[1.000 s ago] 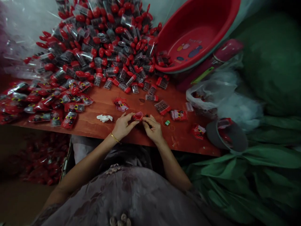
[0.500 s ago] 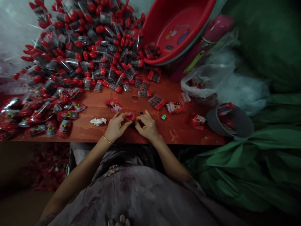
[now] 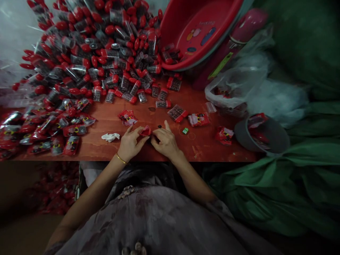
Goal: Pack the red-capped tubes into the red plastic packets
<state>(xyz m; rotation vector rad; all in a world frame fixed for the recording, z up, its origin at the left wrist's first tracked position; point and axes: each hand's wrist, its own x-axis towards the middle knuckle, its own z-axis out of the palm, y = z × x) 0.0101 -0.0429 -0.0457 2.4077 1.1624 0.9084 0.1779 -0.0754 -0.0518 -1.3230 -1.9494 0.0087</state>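
Between the fingers and thumb of my left hand [image 3: 130,143] is a small red piece [image 3: 146,131], with its hollow side facing up. My right hand [image 3: 164,142] is right beside it, fingers bent and pressed together near the red piece's right side, index finger raised; what its fingertips hold is too small to tell. A small black bit [image 3: 159,126] lies just beyond my right hand. Behind my hands are a red printed packet [image 3: 128,117] and a clear tube of dark balls with a red cap [image 3: 177,113]. A crumpled white scrap [image 3: 110,137] lies to the left.
A large heap of red-capped tubes [image 3: 106,53] covers the back left, with red packets [image 3: 57,131] before it. Back right are a red basin [image 3: 202,32], a pink bottle [image 3: 223,60] and a plastic bag [image 3: 236,85]. A grey bowl [image 3: 278,138] stands at the right edge.
My right hand has moved slightly left, closer to the red piece. My left hand still holds the red piece in nearly the same place. The camera view has shifted a little.
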